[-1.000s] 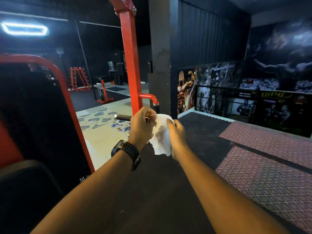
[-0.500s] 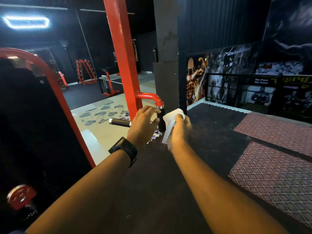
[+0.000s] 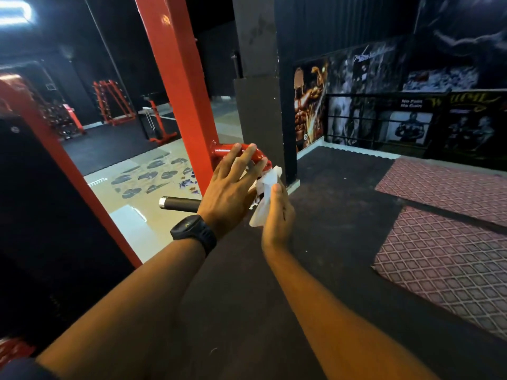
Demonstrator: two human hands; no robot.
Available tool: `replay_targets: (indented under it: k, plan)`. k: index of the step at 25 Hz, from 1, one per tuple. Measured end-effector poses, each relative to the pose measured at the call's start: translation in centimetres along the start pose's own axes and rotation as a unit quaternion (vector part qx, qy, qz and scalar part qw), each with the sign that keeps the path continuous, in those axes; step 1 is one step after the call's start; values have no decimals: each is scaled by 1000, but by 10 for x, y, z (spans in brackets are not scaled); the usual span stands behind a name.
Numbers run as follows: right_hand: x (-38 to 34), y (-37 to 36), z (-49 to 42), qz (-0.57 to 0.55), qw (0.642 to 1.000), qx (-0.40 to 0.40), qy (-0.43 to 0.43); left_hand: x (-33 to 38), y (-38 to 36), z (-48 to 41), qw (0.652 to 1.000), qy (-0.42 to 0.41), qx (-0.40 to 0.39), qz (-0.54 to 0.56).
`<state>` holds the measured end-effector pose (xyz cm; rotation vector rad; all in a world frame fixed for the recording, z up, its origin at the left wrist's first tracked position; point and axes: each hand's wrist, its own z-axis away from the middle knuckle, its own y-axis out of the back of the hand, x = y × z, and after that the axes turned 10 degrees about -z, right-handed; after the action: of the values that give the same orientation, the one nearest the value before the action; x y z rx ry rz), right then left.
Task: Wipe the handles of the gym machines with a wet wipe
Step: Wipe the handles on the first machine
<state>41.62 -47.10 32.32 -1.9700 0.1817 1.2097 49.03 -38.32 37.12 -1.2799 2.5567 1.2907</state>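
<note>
Counting first: two grips, one wet wipe (image 3: 270, 176), one black handle (image 3: 179, 203) with a chrome end cap, one red curved tube (image 3: 241, 150), one watch (image 3: 193, 233).

Surroundings: a red upright post (image 3: 175, 78) stands beyond my left grip and carries the curved tube. A dark pillar (image 3: 258, 105) rises just beyond my right grip. A black floor mat (image 3: 329, 215) lies under both forearms, with a red diamond-pattern mat (image 3: 439, 229) off to the right of my right grip.

Left grip (image 3: 233, 185): fingers straight and spread, holding nothing. The fingertips overlap the red tube; I cannot tell whether they touch it. The watch sits on this wrist. The black handle sticks out sideways left of this palm, its inner end hidden behind the hand.

Right grip (image 3: 277, 215): closed on the bunched wet wipe, thumb pressed on its front. The wipe sits between my two grips, rising above the thumb and hanging below the palm. My left grip blocks the view of whether it touches any handle.
</note>
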Motion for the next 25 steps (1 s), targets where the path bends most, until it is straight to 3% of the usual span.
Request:
replay_targets:
  k: [5,8,12,14,17,19,21,25]
  plan:
    - [11,3,-11,123,980,40,148,5,-5,8,994,38,79,60]
    - [-10,8,-15,93,988,37,115,16,1,9,976,95,94,174]
    - [-36,25,-21,53,997,6,57,41,17,5,903,190,19,385]
    - [-48,35,-27,35,999,-12,16,56,22,3,837,231,-29,494]
    - [-69,55,-31,80,996,-5,-37,78,29,2,704,308,-112,631]
    - [-80,72,-33,151,988,22,-28,92,34,-2,631,386,-154,655]
    - [-87,90,-35,182,982,37,-43,102,34,-5,580,468,-211,632]
    - [-90,109,-37,114,984,65,-121,114,34,-14,455,515,-257,680]
